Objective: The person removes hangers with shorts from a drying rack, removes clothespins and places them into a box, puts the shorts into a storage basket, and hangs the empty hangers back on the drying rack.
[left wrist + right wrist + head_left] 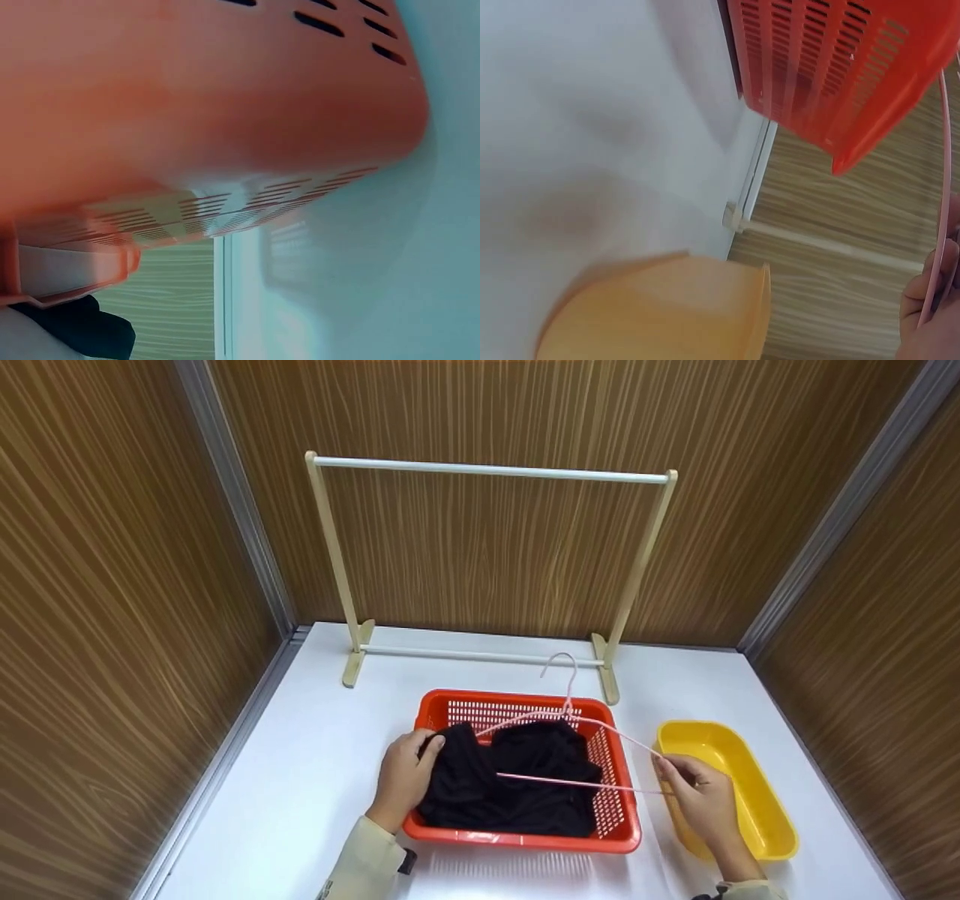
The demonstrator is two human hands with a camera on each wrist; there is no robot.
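Note:
A pink clothes hanger (pixel 622 787) lies across the red basket, its hook pointing toward the rack. My right hand (pixel 701 795) pinches the hanger's right corner above the near side of the yellow tub; in the right wrist view the fingers curl round the pink wire. The hanger's left end goes in under a black garment (pixel 540 810), which fills much of the red basket (pixel 525 844). At the basket's left rim my left hand (pixel 405 776) grips the garment's edge, thumb on top. The left wrist view mostly shows the basket's outer wall.
A wooden rack (pixel 487 470) with a white top bar stands behind the basket near the back wall. To the right of the basket sits a yellow tub (pixel 757 802). All stand on a white table (pixel 300 780) between wood-grain walls.

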